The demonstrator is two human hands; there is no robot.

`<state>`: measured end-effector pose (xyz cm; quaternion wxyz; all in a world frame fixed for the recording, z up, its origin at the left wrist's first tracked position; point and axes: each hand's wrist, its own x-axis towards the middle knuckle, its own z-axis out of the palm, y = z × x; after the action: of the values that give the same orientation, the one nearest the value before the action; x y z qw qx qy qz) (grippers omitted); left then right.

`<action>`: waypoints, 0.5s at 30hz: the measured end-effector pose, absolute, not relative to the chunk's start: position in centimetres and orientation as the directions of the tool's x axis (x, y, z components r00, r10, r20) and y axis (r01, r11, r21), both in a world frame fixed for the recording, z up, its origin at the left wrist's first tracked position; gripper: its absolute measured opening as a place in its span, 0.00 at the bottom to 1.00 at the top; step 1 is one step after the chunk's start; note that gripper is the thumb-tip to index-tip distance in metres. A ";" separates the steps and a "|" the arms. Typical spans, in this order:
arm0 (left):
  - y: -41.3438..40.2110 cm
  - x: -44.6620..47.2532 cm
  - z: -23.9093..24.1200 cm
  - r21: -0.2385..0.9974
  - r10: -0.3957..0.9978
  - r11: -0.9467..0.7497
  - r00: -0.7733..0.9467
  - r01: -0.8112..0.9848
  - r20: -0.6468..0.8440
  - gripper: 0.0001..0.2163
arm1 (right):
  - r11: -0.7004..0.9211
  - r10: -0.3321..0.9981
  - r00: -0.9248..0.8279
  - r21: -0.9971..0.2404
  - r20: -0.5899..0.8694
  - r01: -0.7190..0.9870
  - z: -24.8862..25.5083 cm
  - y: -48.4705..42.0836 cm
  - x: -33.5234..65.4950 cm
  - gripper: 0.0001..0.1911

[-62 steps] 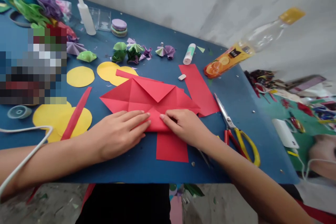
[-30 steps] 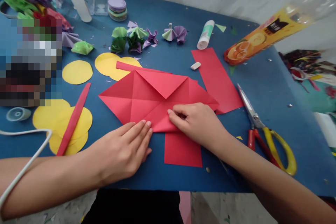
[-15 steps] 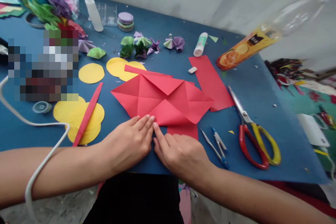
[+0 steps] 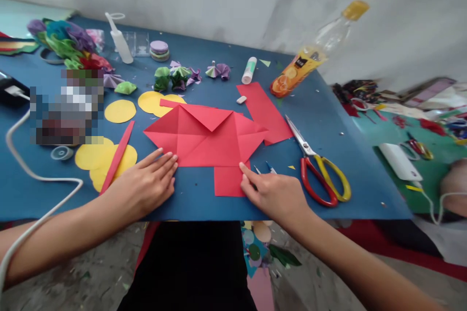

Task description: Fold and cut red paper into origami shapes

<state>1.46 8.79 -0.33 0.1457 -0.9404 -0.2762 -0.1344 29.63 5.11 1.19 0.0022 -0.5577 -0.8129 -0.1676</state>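
A creased sheet of red folded paper (image 4: 209,143) lies flat, pointed at both sides, with a triangular flap at its top edge. My left hand (image 4: 155,182) rests at its lower left, fingers stretched out flat on the edge. At the lower right corner my right hand (image 4: 273,192) touches the sheet with a stretched index finger; its thumb is apart and its other fingers are curled. Beneath the sheet a red paper strip (image 4: 229,184) sticks out toward me. Tweezers (image 4: 270,167) are partly hidden behind my right hand.
Scissors (image 4: 310,155) lie to the right, near a red strip (image 4: 266,114). Yellow paper circles (image 4: 120,111) lie left. A glue stick (image 4: 249,70), juice bottle (image 4: 302,60) and folded paper pieces (image 4: 178,77) are farther back. A white cable (image 4: 47,181) crosses my left arm.
My hands have moved apart along the paper's lower edge, left hand leftward and right hand rightward. The raised lower part now lies flat with a straight edge. The view has shifted.
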 end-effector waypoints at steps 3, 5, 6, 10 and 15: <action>8.8 1.5 0.1 -0.187 0.490 -0.800 0.800 0.571 0.346 0.18 | 0.358 0.918 -0.374 0.130 0.131 0.925 1.6 5.7 30.6 0.17; 9.2 1.9 0.5 -0.184 0.489 -0.801 0.800 0.569 0.347 0.17 | 0.442 0.889 -0.437 -0.007 0.135 0.897 2.3 6.8 31.6 0.17; 9.5 2.3 0.8 -0.183 0.492 -0.801 0.800 0.571 0.344 0.16 | 0.486 0.865 -0.474 -0.042 0.163 0.873 2.7 7.5 32.3 0.17; 10.9 4.3 1.5 -0.172 0.507 -0.805 0.809 0.567 0.296 0.13 | 0.507 0.812 -0.515 0.105 0.276 0.856 3.9 11.4 35.4 0.25; 12.1 6.5 2.0 -0.087 0.427 -0.889 0.882 0.450 0.198 0.09 | 0.606 0.770 -0.617 0.116 0.162 0.787 4.1 14.8 37.0 0.13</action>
<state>6.49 12.11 1.95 0.0654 -0.9679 -0.2263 -0.0871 36.95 14.76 4.14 0.0478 -0.4350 -0.8949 -0.0878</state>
